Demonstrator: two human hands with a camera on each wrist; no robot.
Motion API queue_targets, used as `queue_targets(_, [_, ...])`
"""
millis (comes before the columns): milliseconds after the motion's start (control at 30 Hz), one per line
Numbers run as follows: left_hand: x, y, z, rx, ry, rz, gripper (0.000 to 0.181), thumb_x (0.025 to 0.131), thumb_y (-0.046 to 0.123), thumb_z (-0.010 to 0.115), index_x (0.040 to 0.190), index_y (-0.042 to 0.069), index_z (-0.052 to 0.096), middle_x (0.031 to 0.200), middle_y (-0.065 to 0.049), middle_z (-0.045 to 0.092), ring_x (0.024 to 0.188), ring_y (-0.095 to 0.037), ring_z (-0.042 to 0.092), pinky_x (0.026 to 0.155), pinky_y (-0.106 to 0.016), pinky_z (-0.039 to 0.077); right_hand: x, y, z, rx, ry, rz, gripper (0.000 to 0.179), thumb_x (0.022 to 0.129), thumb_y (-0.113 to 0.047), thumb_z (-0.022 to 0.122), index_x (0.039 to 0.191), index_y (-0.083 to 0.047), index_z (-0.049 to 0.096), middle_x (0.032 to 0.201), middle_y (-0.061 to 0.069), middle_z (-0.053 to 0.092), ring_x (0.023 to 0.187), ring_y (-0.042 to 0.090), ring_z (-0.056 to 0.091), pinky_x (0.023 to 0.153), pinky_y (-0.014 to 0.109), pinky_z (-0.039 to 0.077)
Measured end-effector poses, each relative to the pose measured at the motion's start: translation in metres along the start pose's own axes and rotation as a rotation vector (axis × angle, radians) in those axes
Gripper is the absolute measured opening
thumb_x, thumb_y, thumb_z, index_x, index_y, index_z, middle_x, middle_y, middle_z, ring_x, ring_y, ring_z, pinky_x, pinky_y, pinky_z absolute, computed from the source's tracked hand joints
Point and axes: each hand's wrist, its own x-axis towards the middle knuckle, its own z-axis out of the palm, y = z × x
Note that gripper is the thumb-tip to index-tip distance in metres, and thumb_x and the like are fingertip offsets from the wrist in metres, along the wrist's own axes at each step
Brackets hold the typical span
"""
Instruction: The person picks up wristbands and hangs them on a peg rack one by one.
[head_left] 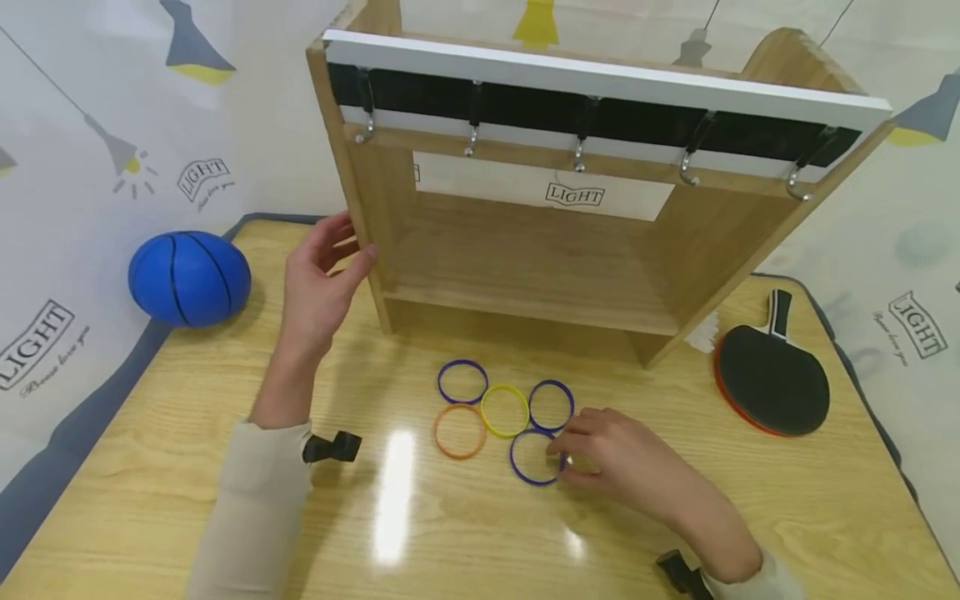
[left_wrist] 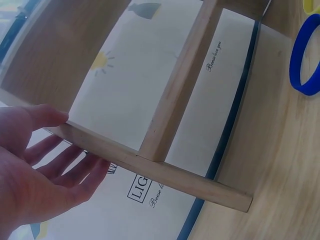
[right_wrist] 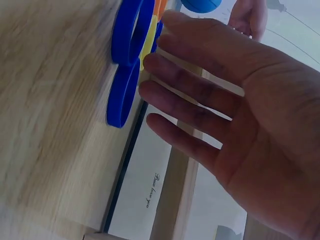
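Observation:
My left hand (head_left: 318, 271) holds the left side panel of a wooden shelf (head_left: 525, 250), thumb on the front edge. In the left wrist view the hand's fingers (left_wrist: 65, 165) lie on the panel's outer side. My right hand (head_left: 622, 462) hovers at the right edge of the nearest blue ring (head_left: 513, 458). In the right wrist view its fingers (right_wrist: 190, 90) are spread and nearly straight, with nothing between them. Touching or close together on the table lie a yellow ring (head_left: 483, 412), an orange ring (head_left: 437, 442) and two more blue rings (head_left: 441, 385).
Several metal hooks (head_left: 580, 158) line a black-and-white bar across the shelf's top front. A blue ball (head_left: 189, 279) sits at the left back of the wooden table (head_left: 360, 533). At the right lies a black table tennis paddle (head_left: 772, 379). Printed cloth hangs behind.

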Motion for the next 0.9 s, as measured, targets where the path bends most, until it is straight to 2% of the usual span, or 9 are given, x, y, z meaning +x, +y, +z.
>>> queue_targets(200, [-0.002,-0.001,0.001,-0.003,0.006,0.001,0.044,0.092,0.012,0.069,0.134,0.013,0.058,0.131,-0.009,0.058,0.115,-0.026,0.057,0.088,-0.031,0.051,0.001,-0.003,0.007,0.004,-0.111,0.038,0.024,0.072,-0.018,0.085,0.091,-0.017,0.070,0.091,-0.007,0.057,0.083,0.010,0.056,0.075,0.033,0.050])
queue_targets(300, [-0.002,-0.001,0.002,-0.002,0.010,0.009,0.044,0.092,0.012,0.069,0.134,0.013,0.058,0.131,-0.009,0.058,0.115,-0.026,0.057,0.088,-0.031,0.051,0.001,-0.004,0.010,-0.007,-0.133,0.036,0.023,0.071,-0.016,0.086,0.087,-0.018,0.070,0.091,-0.008,0.053,0.083,0.010,0.055,0.074,0.032,0.050])
queue_targets(533, [-0.002,-0.002,0.003,0.008,0.020,0.017,0.044,0.092,0.014,0.069,0.134,0.013,0.058,0.130,-0.009,0.058,0.115,-0.026,0.057,0.087,-0.031,0.051,0.001,-0.002,0.013,0.003,-0.098,0.008,0.017,0.072,-0.010,0.083,0.073,-0.022,0.071,0.086,-0.012,0.050,0.082,0.006,0.050,0.075,0.031,0.049])
queue_targets(733, [-0.002,-0.001,0.004,0.007,0.030,0.018,0.044,0.092,0.013,0.069,0.134,0.012,0.058,0.130,-0.009,0.058,0.114,-0.026,0.057,0.086,-0.030,0.051,0.000,-0.001,0.010,-0.027,-0.046,-0.006,0.016,0.071,-0.012,0.079,0.077,-0.021,0.067,0.088,-0.012,0.054,0.084,0.007,0.054,0.076,0.030,0.050])
queue_targets(900, [-0.002,-0.001,0.005,0.010,0.037,0.006,0.043,0.092,0.014,0.069,0.134,0.012,0.058,0.129,-0.009,0.058,0.115,-0.025,0.057,0.087,-0.032,0.050,0.000,-0.001,0.008,0.004,-0.026,-0.001,0.017,0.074,-0.011,0.077,0.083,-0.018,0.065,0.087,-0.010,0.058,0.084,0.006,0.054,0.072,0.025,0.050])
